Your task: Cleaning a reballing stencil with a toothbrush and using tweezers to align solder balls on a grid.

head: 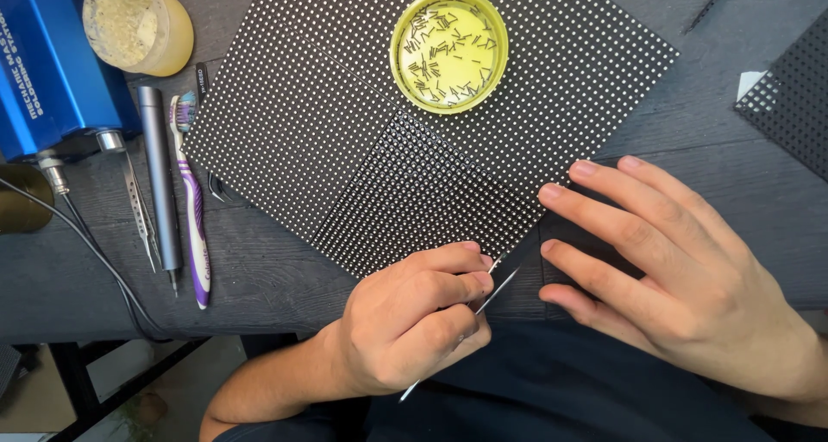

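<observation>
The left hand (414, 317) grips tweezers (483, 300) at the panel (414, 192) edge; the right hand (664, 269) lies flat, open, empty (many pins (448, 50) wait in the lid (405, 71)).

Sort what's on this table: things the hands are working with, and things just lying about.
In use: tweezers in left hand; small dotted panel under right hand.

Lying about: yellow lid of pins, toothbrush, grey pen tool, jar, blue station.

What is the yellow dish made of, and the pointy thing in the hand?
The yellow dish looks like plastic: one even, slightly glossy colour with a moulded rim. The pointy tool in the left hand looks like bare metal, probably steel tweezers: thin, silvery and shiny where light hits it.
</observation>
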